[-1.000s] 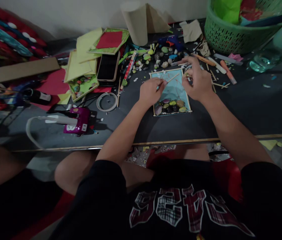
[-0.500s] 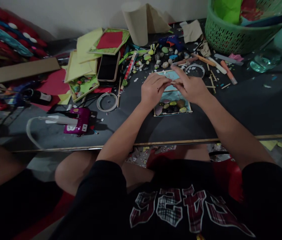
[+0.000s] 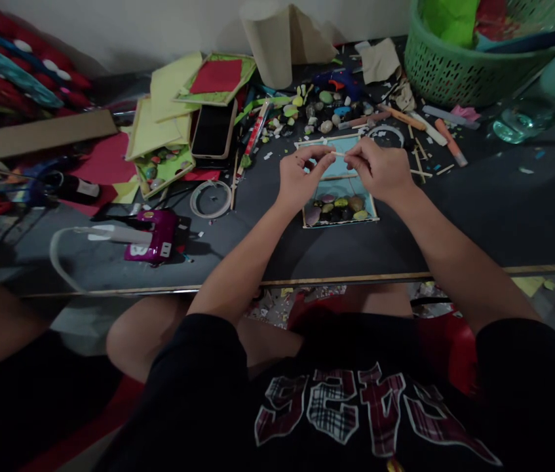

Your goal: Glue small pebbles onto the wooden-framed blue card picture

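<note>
My left hand (image 3: 305,174) and my right hand (image 3: 378,168) pinch the two ends of a short, thin wooden stick (image 3: 339,154), held level between the fingertips. Under the hands lies a light blue panel (image 3: 335,185) edged with thin sticks, with another stick across its middle. Several painted and plain pebbles (image 3: 340,208) fill its near end. The hands cover parts of the panel's left and right sides.
Loose pebbles (image 3: 326,111) and a blue glue gun (image 3: 339,82) lie behind the panel. To the left are a tape roll (image 3: 211,199), a phone (image 3: 213,131) and a purple power strip (image 3: 162,236). A green basket (image 3: 459,72) and a bottle (image 3: 527,111) stand right.
Both hands have shifted slightly and their fingers have turned, so the stick between them now shows more plainly. The panel stays in place.
</note>
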`<state>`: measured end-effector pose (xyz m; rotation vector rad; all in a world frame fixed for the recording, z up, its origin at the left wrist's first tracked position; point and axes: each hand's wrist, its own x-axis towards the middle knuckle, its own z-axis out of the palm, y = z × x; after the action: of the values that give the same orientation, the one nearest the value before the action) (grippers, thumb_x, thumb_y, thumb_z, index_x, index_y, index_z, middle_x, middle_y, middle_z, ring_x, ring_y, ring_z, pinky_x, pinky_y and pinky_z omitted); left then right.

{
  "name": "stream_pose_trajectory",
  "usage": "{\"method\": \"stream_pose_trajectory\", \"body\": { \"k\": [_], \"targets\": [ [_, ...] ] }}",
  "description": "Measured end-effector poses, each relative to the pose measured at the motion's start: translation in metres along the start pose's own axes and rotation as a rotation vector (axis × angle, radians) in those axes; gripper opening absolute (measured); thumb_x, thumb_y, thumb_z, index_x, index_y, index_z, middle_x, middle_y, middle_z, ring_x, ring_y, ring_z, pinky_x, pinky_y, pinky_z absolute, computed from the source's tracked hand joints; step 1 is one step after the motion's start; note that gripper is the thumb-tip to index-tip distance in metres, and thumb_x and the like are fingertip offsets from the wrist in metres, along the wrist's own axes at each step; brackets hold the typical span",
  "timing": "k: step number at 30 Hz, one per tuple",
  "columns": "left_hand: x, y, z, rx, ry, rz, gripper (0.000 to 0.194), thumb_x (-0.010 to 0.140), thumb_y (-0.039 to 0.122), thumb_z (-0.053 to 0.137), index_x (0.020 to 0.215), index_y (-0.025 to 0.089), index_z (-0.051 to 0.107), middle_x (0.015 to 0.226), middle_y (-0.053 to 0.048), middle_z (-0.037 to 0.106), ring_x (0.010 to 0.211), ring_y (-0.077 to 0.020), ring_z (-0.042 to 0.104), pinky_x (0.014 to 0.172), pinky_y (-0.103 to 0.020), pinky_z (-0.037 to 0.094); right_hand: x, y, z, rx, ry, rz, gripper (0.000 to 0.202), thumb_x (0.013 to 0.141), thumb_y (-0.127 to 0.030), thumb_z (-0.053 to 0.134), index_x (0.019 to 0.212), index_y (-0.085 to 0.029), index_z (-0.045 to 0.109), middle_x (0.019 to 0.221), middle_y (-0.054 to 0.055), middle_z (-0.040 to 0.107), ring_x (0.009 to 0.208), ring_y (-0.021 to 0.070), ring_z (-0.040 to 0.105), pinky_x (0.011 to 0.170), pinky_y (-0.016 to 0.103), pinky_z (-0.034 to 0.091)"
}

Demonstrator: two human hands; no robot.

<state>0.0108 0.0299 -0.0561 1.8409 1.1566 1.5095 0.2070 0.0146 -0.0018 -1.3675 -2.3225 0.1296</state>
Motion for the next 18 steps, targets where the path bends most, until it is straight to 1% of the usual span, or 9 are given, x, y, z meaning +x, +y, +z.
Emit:
{"method": "stream_pose_trajectory", "body": {
  "k": [4,9,14,18],
  "targets": [
    [0.0015,-0.0034,0.0015,-0.072,-0.028,-0.036,0.051,0.083,0.069,0.062,0.099,0.023,0.076,0.09,-0.003,0.077,0.075,-0.0112,0.069,0.06,-0.021,0.049,0.0004,-0.0039,-0.0003,-0.041,-0.012,0.028,0.035,0.103,-0.037,0.039,0.114,-0.018,0.066,0.095,0.005,0.076,0.085,0.0192,0.068,0.074,0.029,0.045],
    [0.0021,-0.0009,0.0017,-0.109,-0.06,0.003,0.049,0.086,0.068,0.058,0.099,0.023,0.075,0.088,-0.004,0.077,0.082,-0.0138,0.072,0.065,-0.024,0.053,0.001,-0.0098,-0.0029,-0.109,-0.066,0.074,0.039,0.105,-0.04,0.035,0.114,-0.018,0.065,0.095,0.005,0.075,0.084,0.0191,0.068,0.073,0.029,0.044],
    [0.0012,0.0029,0.0006,-0.031,-0.056,-0.044,0.048,0.088,0.066,0.057,0.101,0.023,0.075,0.087,-0.004,0.077,0.082,-0.0138,0.071,0.067,-0.024,0.053,-0.0005,-0.0076,0.0002,-0.119,-0.012,0.037,0.046,0.105,-0.047,0.03,0.111,-0.018,0.066,0.088,0.005,0.075,0.078,0.0183,0.066,0.068,0.027,0.042],
    [0.0017,0.0031,-0.0001,-0.023,-0.083,-0.072,0.045,0.089,0.062,0.059,0.103,0.022,0.074,0.09,-0.005,0.078,0.083,-0.0128,0.072,0.064,-0.021,0.052,-0.0018,-0.0081,0.0014,-0.099,0.012,0.037,0.045,0.105,-0.044,0.031,0.113,-0.018,0.067,0.086,0.005,0.074,0.079,0.0184,0.066,0.068,0.027,0.043]
  ]
}}
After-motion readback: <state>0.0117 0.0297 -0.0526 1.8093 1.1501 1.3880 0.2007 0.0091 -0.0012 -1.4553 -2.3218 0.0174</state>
